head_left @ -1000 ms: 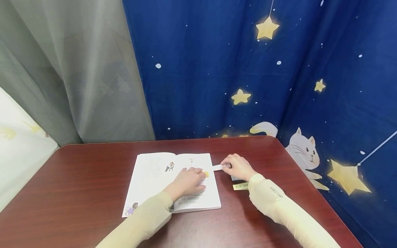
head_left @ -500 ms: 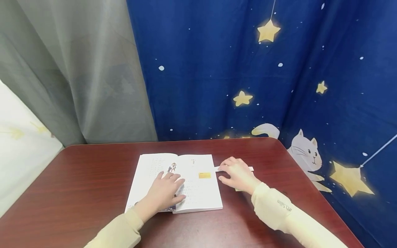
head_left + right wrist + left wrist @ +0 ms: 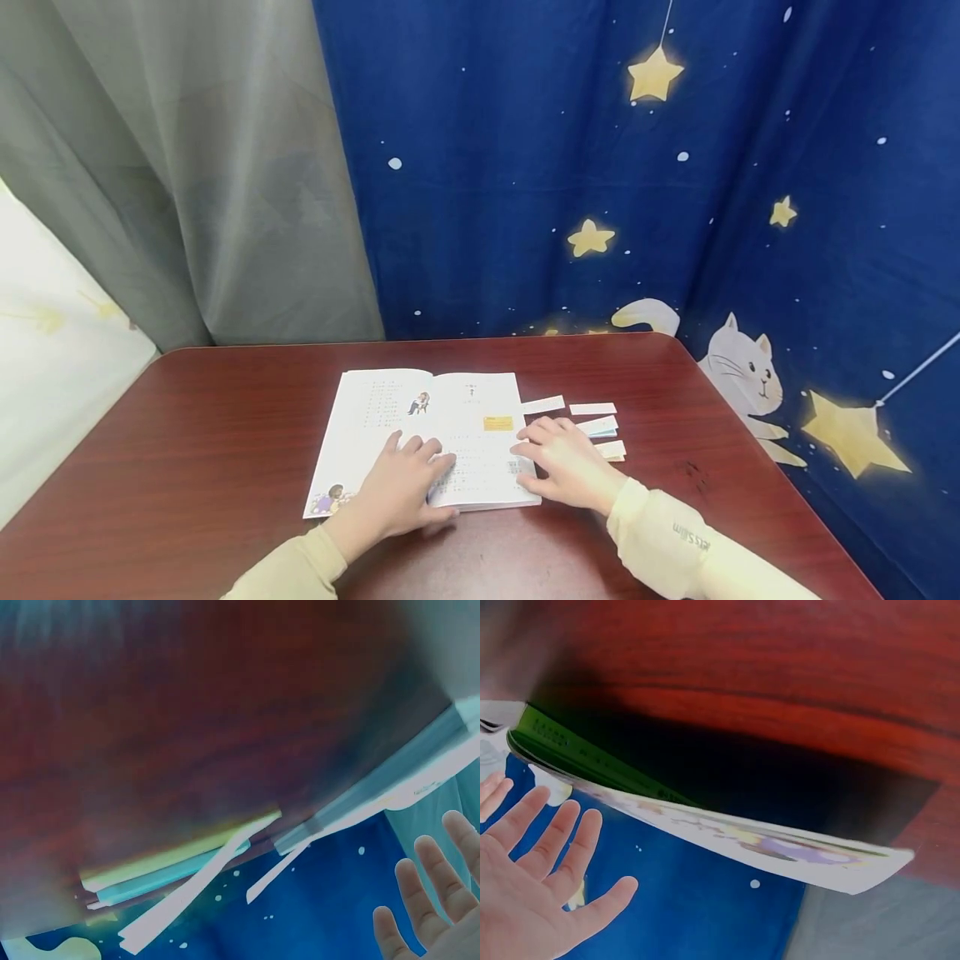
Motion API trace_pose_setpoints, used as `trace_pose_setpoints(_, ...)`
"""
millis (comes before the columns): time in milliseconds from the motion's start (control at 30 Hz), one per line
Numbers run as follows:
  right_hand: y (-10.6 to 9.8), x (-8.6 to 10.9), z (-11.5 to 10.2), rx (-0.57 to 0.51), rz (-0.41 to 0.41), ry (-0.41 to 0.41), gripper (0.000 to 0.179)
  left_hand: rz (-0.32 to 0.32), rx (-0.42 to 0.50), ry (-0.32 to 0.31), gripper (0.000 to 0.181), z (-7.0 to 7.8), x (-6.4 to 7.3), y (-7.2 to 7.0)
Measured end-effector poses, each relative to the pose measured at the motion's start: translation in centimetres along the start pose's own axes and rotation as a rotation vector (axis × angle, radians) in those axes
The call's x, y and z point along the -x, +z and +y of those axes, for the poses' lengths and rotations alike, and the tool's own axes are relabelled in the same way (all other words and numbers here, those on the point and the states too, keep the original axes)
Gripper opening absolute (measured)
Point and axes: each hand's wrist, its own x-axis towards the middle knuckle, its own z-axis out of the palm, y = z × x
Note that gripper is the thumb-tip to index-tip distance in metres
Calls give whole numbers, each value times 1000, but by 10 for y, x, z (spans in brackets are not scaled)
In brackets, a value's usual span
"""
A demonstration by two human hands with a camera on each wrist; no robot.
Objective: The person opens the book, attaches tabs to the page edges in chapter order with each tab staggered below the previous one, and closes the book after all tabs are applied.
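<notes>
Book (image 3: 465,412) lies partly under outspread hands (image 3: 401,482) (image 3: 566,462), the right half-hiding paper strips (image 3: 602,427) on the table (image 3: 225,433).

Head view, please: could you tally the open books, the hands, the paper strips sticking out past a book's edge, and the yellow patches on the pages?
Open book: 1
Hands: 2 (left hand, right hand)
Strip sticking out: 1
Yellow patch: 1
Total: 5
</notes>
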Motion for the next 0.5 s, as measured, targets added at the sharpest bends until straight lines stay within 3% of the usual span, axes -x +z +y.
trace_pose_setpoints(500, 8, 7, -11, 61, -94, -45, 48, -20, 0, -26, 62, 1, 2, 8)
